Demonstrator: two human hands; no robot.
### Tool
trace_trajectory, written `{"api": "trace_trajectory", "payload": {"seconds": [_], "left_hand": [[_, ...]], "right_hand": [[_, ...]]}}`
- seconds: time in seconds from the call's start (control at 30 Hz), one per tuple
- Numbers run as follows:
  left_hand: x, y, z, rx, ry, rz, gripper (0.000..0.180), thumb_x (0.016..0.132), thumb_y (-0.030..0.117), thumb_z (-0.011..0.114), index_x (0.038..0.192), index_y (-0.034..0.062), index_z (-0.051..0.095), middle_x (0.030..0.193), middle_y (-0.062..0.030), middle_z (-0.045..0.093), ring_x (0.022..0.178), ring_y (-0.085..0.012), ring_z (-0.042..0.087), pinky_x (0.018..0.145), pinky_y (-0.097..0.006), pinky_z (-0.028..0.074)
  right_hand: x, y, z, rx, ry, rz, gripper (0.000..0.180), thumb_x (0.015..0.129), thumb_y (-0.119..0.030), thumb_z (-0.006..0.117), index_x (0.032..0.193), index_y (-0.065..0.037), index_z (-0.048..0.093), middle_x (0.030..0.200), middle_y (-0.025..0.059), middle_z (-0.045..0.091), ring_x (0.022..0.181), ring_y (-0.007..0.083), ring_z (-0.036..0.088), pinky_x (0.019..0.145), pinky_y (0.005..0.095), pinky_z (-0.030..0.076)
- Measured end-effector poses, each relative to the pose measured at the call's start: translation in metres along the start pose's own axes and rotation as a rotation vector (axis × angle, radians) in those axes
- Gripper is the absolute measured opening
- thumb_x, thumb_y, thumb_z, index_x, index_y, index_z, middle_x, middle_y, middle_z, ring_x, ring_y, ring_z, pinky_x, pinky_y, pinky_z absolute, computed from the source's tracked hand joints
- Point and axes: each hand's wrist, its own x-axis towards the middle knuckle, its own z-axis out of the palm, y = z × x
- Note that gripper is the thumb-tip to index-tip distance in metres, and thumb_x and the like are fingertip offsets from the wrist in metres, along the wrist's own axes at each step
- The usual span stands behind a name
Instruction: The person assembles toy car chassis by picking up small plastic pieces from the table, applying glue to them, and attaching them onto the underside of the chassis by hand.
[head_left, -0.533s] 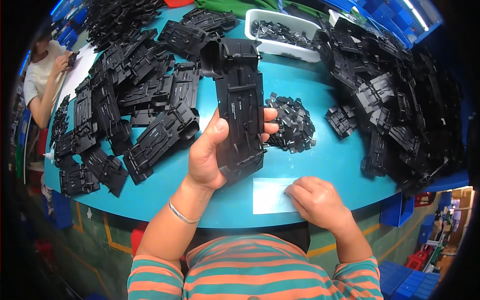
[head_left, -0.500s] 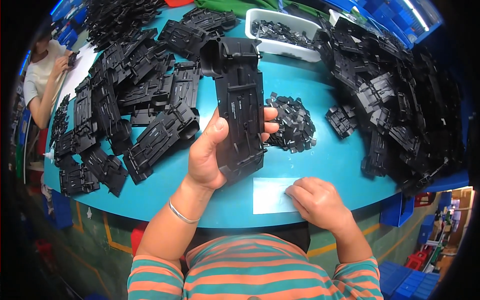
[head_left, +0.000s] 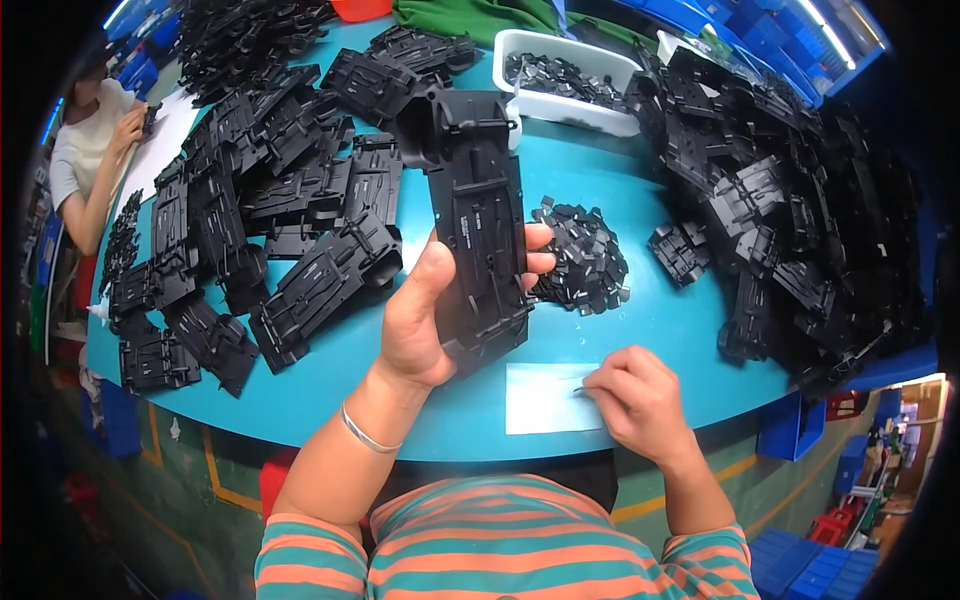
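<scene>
My left hand [head_left: 415, 320] is closed round a long black plastic chassis-like part [head_left: 478, 225]. Its thumb lies along the left edge and its fingertips curl over the right edge. The part is held up above the table, with molded ridges facing me and a rounded flared end away from me. Over a white sheet of paper [head_left: 540, 405] near the table's front edge, my right hand [head_left: 640, 400] pinches a small dark piece [head_left: 581, 390] between thumb and forefinger. Its exact kind is too small to tell. A heap of small black flat pieces [head_left: 585, 260] lies just beyond the paper.
Similar black parts are piled on the left [head_left: 320, 280] and right [head_left: 760, 200] of the teal table [head_left: 700, 340]. At the back stands a white tub [head_left: 570, 110] holding small black pieces. Another person [head_left: 90, 150] sits at the far left, holding something dark.
My right hand has lifted slightly off the paper and drawn a little right, and a small dark piece now shows at its fingertips. My left hand still holds the part, tilted slightly differently.
</scene>
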Motion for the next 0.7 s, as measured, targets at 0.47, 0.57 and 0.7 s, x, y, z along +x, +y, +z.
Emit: {"api": "trace_trajectory", "payload": {"seconds": [0.47,0.57,0.7], "left_hand": [[-0.003,0.0,0.0,-0.014,0.029,-0.019,0.068,0.094,0.051,0.043,0.13,-0.0075,0.044,0.13,-0.0212,0.051,0.115,-0.0282,0.056,0.1,-0.037,0.045],[-0.002,0.0,0.0,-0.029,0.035,-0.025,0.068,0.095,0.051,0.043,0.129,-0.0074,0.044,0.13,-0.0212,0.052,0.114,-0.0281,0.056,0.1,-0.037,0.045],[-0.003,0.001,-0.002,-0.058,0.042,-0.03,0.068,0.094,0.051,0.043,0.13,-0.0076,0.044,0.129,-0.0214,0.052,0.114,-0.0282,0.056,0.1,-0.037,0.045]], "right_hand": [[0.003,0.008,0.008,1.86,0.088,0.884,0.004,0.088,-0.009,0.059,0.089,-0.006,0.058,0.078,0.0047,0.057,0.064,0.0092,0.049,0.055,0.0201,0.039],[0.002,0.01,0.009,1.921,0.078,0.876,0.004,0.088,-0.009,0.059,0.089,-0.006,0.057,0.079,0.0056,0.056,0.064,0.0096,0.049,0.055,0.0202,0.04],[0.003,0.01,0.007,1.891,0.073,0.854,0.005,0.089,-0.01,0.058,0.09,-0.006,0.057,0.078,0.0056,0.056,0.063,0.0097,0.048,0.056,0.0201,0.04]]}}
